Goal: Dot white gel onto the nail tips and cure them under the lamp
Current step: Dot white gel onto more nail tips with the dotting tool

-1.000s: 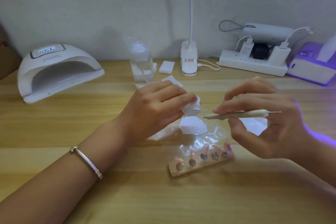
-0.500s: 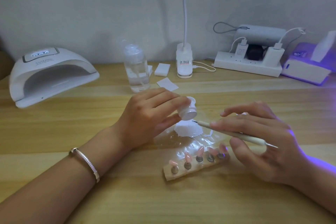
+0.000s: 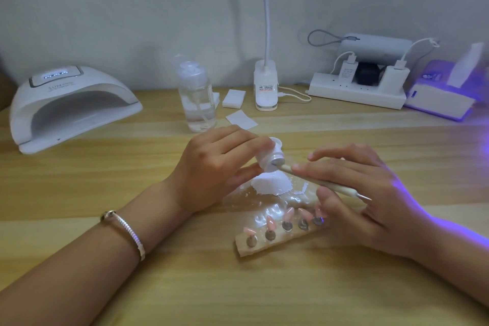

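My left hand [image 3: 211, 169] grips a small white gel pot [image 3: 272, 157], tilted with its open mouth facing right. My right hand [image 3: 360, 193] pinches a slim dotting pen [image 3: 325, 185], whose left tip sits in the pot's mouth. Just below the hands, several pink nail tips [image 3: 287, 216] stand on pegs along a wooden strip [image 3: 267, 246]. A white cap or lid [image 3: 272, 184] lies on a clear plastic sheet [image 3: 254, 201] between the hands. The white curing lamp [image 3: 68, 106] stands at the far left with its opening facing me.
A clear pump bottle [image 3: 195, 98], white pads [image 3: 234, 98] and a desk-lamp base [image 3: 266, 88] stand at the back centre. A power strip [image 3: 357, 90] with plugged chargers and a second device [image 3: 444, 98] glowing violet sit at the back right.
My right hand dropped from chest height and swung the pen's tip left into the pot's mouth. My left hand tilted the pot toward it.
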{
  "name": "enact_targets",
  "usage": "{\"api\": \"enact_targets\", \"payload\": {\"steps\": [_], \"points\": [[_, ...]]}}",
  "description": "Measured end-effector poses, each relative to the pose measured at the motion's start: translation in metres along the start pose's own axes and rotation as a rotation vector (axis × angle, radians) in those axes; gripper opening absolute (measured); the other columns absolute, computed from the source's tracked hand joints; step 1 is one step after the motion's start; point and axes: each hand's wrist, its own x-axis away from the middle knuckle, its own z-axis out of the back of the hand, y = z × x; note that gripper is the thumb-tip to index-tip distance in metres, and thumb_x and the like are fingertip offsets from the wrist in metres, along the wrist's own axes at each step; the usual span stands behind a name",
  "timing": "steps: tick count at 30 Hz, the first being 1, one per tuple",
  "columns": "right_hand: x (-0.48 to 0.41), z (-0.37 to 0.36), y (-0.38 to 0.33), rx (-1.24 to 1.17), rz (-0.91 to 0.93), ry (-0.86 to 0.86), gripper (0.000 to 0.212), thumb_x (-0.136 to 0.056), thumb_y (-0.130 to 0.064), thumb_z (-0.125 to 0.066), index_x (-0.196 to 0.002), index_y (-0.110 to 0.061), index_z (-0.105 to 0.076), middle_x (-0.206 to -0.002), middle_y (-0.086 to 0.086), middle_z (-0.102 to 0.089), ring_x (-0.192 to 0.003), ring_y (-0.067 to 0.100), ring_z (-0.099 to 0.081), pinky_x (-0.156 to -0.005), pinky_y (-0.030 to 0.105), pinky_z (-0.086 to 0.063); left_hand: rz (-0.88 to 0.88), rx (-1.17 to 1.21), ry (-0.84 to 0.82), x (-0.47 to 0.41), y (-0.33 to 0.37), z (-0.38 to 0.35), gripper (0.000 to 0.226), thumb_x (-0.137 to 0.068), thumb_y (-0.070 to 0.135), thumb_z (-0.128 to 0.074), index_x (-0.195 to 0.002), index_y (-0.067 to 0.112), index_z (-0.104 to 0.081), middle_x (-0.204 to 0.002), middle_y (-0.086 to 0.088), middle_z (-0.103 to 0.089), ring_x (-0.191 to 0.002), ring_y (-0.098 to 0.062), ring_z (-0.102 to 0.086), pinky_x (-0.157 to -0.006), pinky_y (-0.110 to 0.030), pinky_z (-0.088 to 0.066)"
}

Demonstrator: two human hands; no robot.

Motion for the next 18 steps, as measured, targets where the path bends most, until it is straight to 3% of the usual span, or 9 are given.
{"api": "enact_targets", "payload": {"steps": [18], "points": [[0.0013, -0.0006, 0.0019, -0.016, -0.010, -0.033, 0.034, -0.092, -0.023, -0.050, -0.123, -0.019, -0.064, -0.110, -0.010, -0.069, -0.113, 0.014, -0.059, -0.098, 0.031, -0.040, -0.015, -0.014, -0.019, -0.0001, -0.0005, -0.0008, 0.013, -0.090, 0.014, -0.075, -0.096, 0.002, -0.076, -0.087, -0.007, -0.073, -0.072, -0.028, -0.068, -0.058, -0.039, -0.053]]}}
